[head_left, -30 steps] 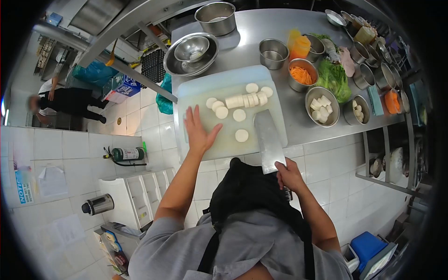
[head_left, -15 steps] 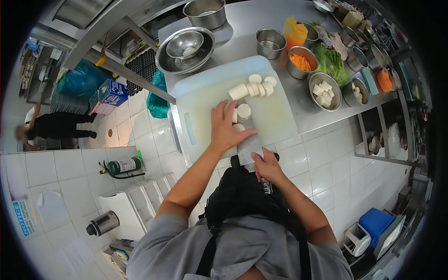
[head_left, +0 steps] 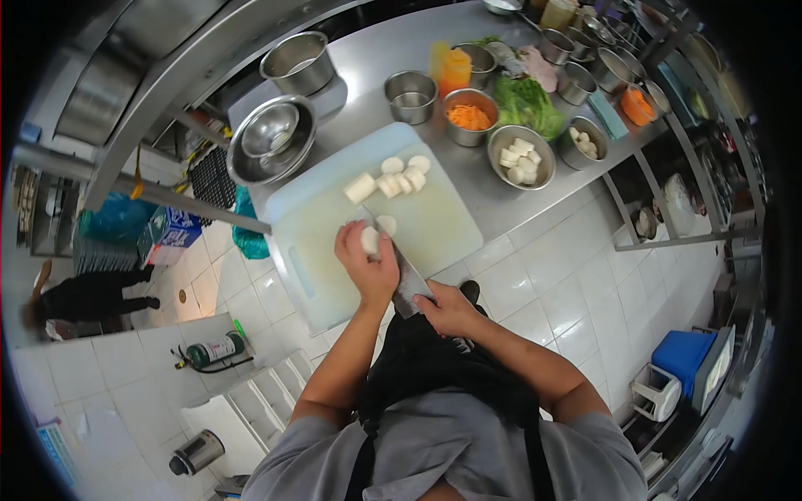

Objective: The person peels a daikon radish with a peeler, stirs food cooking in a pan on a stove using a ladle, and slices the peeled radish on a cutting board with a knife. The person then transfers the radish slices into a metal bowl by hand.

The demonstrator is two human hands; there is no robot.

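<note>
My left hand (head_left: 370,264) is closed around white round slices (head_left: 369,240) above the cutting board (head_left: 313,292). The cleaver (head_left: 412,284) is in my right hand (head_left: 449,310), its blade lying beside my left fingers and the slices. Another white slice (head_left: 386,225) rests at the blade's far side. Farther back on the board, a row of cut white pieces (head_left: 390,185) lies together, with a thicker piece (head_left: 360,188) at its left end.
Nested metal bowls (head_left: 270,134) and a deep pot (head_left: 297,63) stand behind the board. To the right are shredded carrot (head_left: 469,117), a bowl of white chunks (head_left: 521,157) and leafy greens (head_left: 530,107). A person (head_left: 92,296) is at the far left.
My left hand has gone from open over the board to closed around slices. My right hand has brought the cleaver leftward beside it. The view has turned, shifting the table left.
</note>
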